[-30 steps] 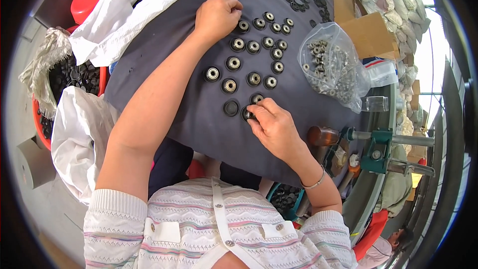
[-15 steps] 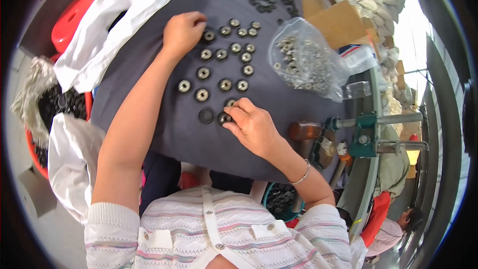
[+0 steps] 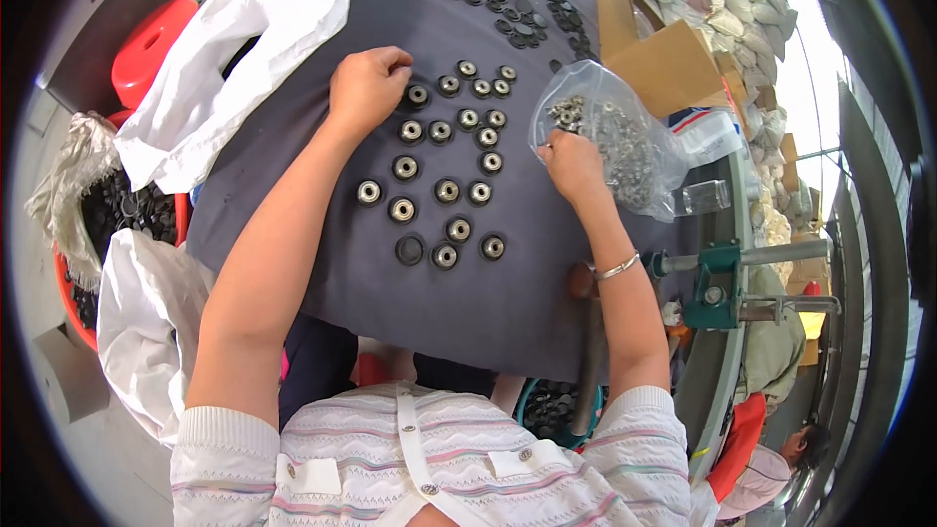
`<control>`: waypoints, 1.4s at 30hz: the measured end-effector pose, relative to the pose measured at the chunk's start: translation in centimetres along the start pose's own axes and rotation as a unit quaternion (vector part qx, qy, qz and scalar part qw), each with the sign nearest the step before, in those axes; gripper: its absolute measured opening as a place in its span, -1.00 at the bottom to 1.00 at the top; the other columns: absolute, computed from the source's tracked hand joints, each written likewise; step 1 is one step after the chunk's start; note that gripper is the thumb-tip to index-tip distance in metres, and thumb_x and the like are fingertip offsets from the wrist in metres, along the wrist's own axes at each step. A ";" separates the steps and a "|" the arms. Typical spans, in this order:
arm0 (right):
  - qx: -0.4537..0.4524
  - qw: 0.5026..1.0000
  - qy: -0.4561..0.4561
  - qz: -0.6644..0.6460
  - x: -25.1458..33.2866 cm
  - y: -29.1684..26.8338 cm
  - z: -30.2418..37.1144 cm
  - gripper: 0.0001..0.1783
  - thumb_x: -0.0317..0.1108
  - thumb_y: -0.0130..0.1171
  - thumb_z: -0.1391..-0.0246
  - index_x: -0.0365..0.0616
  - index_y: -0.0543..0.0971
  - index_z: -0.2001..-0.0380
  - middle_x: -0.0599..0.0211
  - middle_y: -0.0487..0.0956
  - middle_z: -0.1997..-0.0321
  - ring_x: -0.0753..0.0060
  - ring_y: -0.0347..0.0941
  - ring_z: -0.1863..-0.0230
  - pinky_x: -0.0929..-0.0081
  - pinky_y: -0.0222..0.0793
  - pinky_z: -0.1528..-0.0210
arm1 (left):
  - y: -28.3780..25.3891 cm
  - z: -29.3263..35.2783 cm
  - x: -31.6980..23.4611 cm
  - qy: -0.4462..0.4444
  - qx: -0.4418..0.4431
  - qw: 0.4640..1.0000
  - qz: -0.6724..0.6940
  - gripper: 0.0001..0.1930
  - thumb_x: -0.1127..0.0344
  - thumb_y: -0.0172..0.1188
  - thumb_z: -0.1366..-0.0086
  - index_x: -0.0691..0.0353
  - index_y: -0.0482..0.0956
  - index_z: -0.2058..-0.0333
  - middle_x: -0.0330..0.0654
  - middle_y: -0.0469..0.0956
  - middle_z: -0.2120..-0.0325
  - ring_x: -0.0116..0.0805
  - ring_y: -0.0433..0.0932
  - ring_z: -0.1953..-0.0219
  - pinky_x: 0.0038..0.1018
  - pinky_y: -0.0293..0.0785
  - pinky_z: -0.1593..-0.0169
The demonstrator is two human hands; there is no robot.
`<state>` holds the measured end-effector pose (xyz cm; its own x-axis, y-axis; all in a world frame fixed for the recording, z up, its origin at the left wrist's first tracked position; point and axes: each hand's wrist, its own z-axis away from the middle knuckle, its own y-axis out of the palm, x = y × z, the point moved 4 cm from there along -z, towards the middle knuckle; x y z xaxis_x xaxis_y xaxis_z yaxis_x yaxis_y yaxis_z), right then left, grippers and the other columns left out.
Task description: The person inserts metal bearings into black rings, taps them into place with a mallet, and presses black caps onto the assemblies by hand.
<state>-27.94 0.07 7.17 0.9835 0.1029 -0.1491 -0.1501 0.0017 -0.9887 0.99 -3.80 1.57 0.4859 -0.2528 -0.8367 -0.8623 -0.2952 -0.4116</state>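
My left hand rests on the dark grey cloth with its fingers curled together; whatever may be inside them is hidden. Just right of it sits a black cap with a metal bearing in it. Several more such pairs spread over the middle of the cloth. One black cap near the front has no metal in it. At the left side of a clear plastic bag full of small metal bearings, my right hand has its fingers closed; I cannot see what they hold.
Loose black caps lie in groups at the far side. An open cardboard box stands behind the bag. A green clamp with metal bars is at the right edge. White cloth and a red stool are at the left.
My right hand has left the front caps and moved up and right to the bag. Another cap with a bearing now shows at the front right. My left hand stays curled near the same spot.
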 end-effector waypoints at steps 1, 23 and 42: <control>0.009 0.999 0.030 0.013 -0.2 0.0 -0.2 -0.77 -0.26 0.16 -0.09 -0.22 0.60 0.32 -0.04 0.61 0.31 -0.08 0.55 0.17 0.10 0.45 0.12 | 0.2 -0.1 -0.1 -0.008 0.006 1.000 0.009 -0.81 0.31 0.18 -0.11 0.15 0.67 0.30 -0.14 0.65 0.40 -0.16 0.63 0.31 -0.34 0.51 0.19; -0.092 0.982 -0.046 -0.157 -1.6 1.9 -0.4 -0.78 -0.34 0.23 -0.01 -0.25 0.61 0.30 -0.08 0.58 0.27 -0.09 0.52 0.25 0.15 0.43 0.14 | 0.3 0.1 -0.4 -0.004 0.002 1.000 -0.009 -0.80 0.32 0.18 -0.12 0.19 0.67 0.28 -0.13 0.66 0.42 -0.23 0.64 0.36 -0.41 0.51 0.22; -0.067 0.989 -0.130 0.035 -0.3 2.4 0.1 -0.78 -0.40 0.19 0.08 -0.30 0.52 0.34 -0.06 0.53 0.32 -0.10 0.53 0.31 0.11 0.47 0.22 | 0.2 1.0 -0.5 0.039 -0.035 0.998 -0.020 -0.85 0.34 0.19 -0.04 0.15 0.66 0.39 -0.10 0.63 0.40 -0.08 0.61 0.31 -0.26 0.53 0.18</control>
<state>-28.61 0.19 4.80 0.9088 0.3510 -0.2256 -0.1854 -0.1447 -0.9719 0.45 -2.79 1.59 0.5313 -0.3095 -0.7886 -0.8315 -0.3690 -0.4154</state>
